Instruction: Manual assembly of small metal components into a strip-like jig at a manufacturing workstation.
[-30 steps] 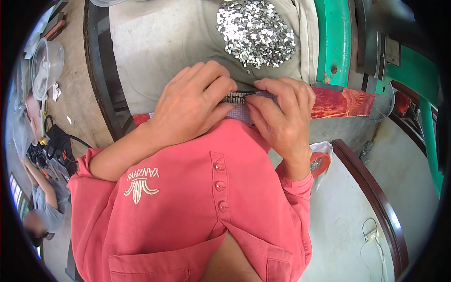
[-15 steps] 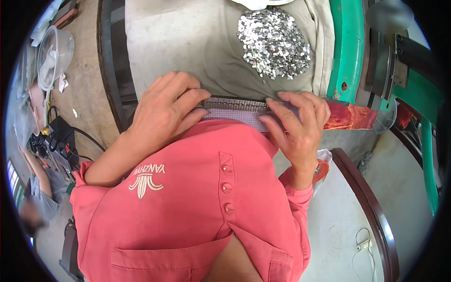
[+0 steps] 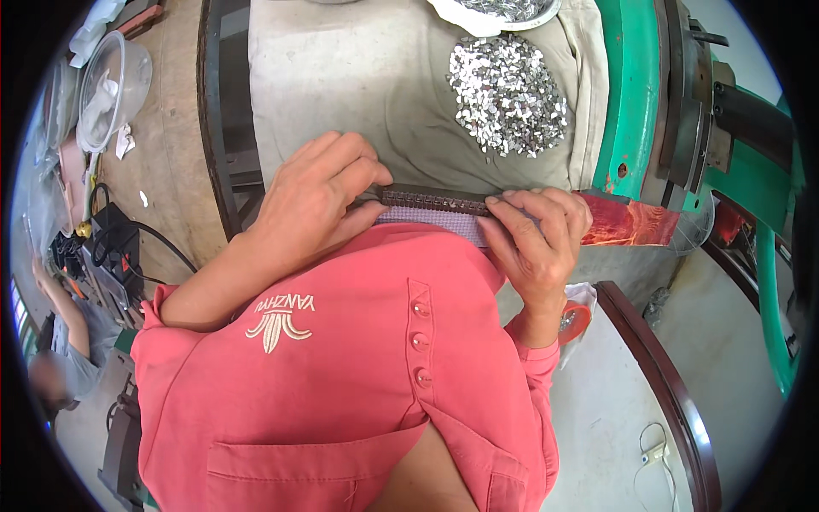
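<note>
We see the left hand [image 3: 316,192] and right hand [image 3: 543,239] wider apart than one second ago, pinching opposite ends of the dark toothed strip [image 3: 435,200], above the frame's centre. So its row seems better exposed.

1. A workshop, by its look.
2. Small metallic pieces [image 3: 509,96] lie heaped toward the right edge of a cloth-covered bench [image 3: 328,77].
3. A heavy green metal frame [image 3: 630,102] stands along that edge.
4. Beyond the left edge: a corded black box [image 3: 118,247], another person's arm [image 3: 70,320].
</note>
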A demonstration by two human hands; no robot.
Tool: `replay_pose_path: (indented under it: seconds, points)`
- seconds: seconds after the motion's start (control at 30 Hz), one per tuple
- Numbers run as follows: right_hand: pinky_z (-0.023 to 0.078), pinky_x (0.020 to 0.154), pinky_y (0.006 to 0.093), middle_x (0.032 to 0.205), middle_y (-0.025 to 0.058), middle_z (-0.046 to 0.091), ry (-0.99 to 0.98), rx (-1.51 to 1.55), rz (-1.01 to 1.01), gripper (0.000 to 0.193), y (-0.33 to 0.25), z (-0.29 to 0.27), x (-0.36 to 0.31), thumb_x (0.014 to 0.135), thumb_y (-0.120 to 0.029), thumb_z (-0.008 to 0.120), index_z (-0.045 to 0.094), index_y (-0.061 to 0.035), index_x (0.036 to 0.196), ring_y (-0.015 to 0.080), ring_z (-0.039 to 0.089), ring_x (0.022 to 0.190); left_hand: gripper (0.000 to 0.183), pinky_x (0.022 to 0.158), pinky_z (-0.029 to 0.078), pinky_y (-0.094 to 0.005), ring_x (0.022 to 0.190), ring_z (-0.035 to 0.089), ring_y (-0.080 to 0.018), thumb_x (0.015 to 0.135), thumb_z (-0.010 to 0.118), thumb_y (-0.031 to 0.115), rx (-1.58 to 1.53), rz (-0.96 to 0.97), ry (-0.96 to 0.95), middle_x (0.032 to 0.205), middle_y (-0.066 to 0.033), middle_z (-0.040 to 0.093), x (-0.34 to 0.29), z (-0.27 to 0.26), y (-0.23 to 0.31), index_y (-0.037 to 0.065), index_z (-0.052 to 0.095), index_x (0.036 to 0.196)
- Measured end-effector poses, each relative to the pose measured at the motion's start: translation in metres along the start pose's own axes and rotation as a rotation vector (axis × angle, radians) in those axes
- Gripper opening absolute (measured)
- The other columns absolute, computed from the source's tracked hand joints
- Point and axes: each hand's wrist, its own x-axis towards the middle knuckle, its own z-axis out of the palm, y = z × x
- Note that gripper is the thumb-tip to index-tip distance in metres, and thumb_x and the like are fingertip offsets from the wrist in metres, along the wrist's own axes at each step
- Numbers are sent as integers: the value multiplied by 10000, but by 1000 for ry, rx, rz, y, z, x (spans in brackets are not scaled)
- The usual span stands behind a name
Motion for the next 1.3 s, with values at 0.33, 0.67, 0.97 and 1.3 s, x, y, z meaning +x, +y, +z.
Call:
replay_pose_path:
  seconds: [0.33, 0.67, 0.97, 1.3]
  points:
    - [397, 876, 383, 1023, -23, 664, 6, 47, 59, 315, -6, 12, 12, 649, -146, 856, 755, -140, 947, 220, 576, 986, 347, 753, 482, -383, 924, 597, -301, 676, 818, 37, -40, -70, 58, 967, -91, 600, -3, -6, -10, 55, 645, 977]
    - [420, 794, 359, 924, 6, 624, 75, 140, 135, 233, -15, 8, -1, 644, -109, 861, 749, -120, 848, 239, 571, 914, 337, 761, 485, -386, 927, 597, -306, 662, 818, 26, -42, -92, 82, 964, -94, 604, -3, -5, -11, 46, 653, 956]
    - [414, 747, 351, 860, 0, 622, 22, 52, 149, 225, -26, 17, 1, 633, -69, 858, 761, -113, 831, 222, 565, 848, 332, 794, 472, -407, 936, 582, -307, 674, 807, 45, -32, -86, 89, 972, -84, 578, -3, -3, -8, 50, 623, 951]
    - [415, 833, 387, 949, -4, 614, 32, -49, 108, 216, -32, 22, 0, 709, -102, 815, 719, -119, 902, 229, 574, 907, 332, 791, 471, -406, 928, 579, -303, 682, 804, 53, -12, -85, 80, 965, -77, 570, -3, -3, -8, 54, 620, 957]
